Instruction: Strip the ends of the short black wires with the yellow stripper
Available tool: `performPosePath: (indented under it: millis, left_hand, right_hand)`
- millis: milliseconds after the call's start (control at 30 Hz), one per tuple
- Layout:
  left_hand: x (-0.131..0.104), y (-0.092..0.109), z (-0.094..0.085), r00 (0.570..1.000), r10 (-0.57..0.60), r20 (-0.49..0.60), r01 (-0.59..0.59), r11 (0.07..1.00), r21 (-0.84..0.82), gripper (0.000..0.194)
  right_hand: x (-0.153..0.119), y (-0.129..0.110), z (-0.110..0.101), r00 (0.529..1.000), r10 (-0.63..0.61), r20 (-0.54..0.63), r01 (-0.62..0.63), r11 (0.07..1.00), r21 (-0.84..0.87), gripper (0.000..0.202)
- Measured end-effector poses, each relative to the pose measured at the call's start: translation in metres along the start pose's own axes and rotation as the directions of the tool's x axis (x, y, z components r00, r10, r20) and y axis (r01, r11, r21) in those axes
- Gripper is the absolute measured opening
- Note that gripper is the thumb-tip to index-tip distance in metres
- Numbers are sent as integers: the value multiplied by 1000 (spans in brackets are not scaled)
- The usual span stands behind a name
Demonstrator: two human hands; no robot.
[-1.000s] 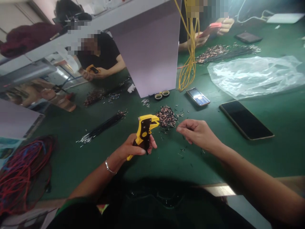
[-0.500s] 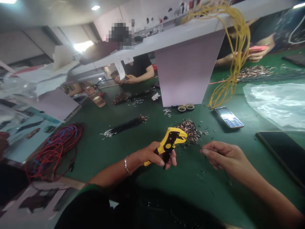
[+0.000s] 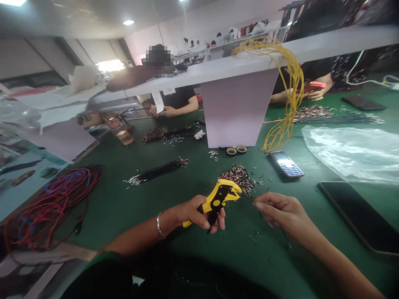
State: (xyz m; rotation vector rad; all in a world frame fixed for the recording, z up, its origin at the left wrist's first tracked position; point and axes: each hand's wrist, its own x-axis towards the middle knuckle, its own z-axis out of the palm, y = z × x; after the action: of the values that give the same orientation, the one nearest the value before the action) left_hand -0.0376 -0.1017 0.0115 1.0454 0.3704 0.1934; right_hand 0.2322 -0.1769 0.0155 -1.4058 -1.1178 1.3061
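Observation:
My left hand [image 3: 199, 214] is wrapped round the handles of a yellow and black wire stripper [image 3: 218, 199], its jaws pointing up and to the right. To the right of the tool, my right hand [image 3: 279, 209] pinches a thin black wire [image 3: 286, 238] that trails down below the palm. A gap of green table lies between the fingertips and the jaws. Just behind the tool is a heap of short black and copper clippings [image 3: 238, 178]. A bundle of black wires [image 3: 157, 171] with bare ends lies further left.
Two tape rolls [image 3: 236, 150], a keypad phone [image 3: 286, 164] and a large dark phone [image 3: 358, 214] lie behind and right. Yellow wires [image 3: 291, 87] hang from the white shelf [image 3: 215, 72]. Red cables [image 3: 59, 203] are coiled left; a plastic bag [image 3: 352, 153] lies right. People work across the table.
The camera view has turned slightly, so the near table scene sits lower and further left. Both hands keep their grips, with the tool and wire held much as before.

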Motion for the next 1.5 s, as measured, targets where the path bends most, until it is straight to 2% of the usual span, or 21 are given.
performPosePath:
  millis: [267, 533, 800, 1067, 1333, 1500]
  left_hand:
    - [0, -1, -1, 1000, 0, -9, 0, 1000, -9, 49]
    - [-1, -2, -2, 1000, -1, 2, 1, 1000, -13, 48]
    - [-1, 4, -2, 999, 30, 22, -27, 992, -120, 47]
    - [1, 6, -1, 997, 2, 80, 12, 986, -166, 49]
    - [-1, 8, -3, 998, 5, 57, 1, 994, -114, 50]
    - [0, 9, -3, 997, -1, 71, 9, 993, -115, 51]
  right_hand:
    - [0, 0, 0, 997, -68, 46, 66, 997, 48, 36]
    - [3, 3, 1, 994, -105, 7, 104, 994, 41, 31]
    - [4, -1, -2, 992, -94, -80, 97, 995, 31, 24]
    - [3, -5, -6, 994, -86, -67, 86, 996, -9, 19]
    - [1, -7, -8, 993, -98, -71, 93, 993, -68, 21]
    - [0, -6, -7, 989, -146, -8, 143, 977, -156, 20]
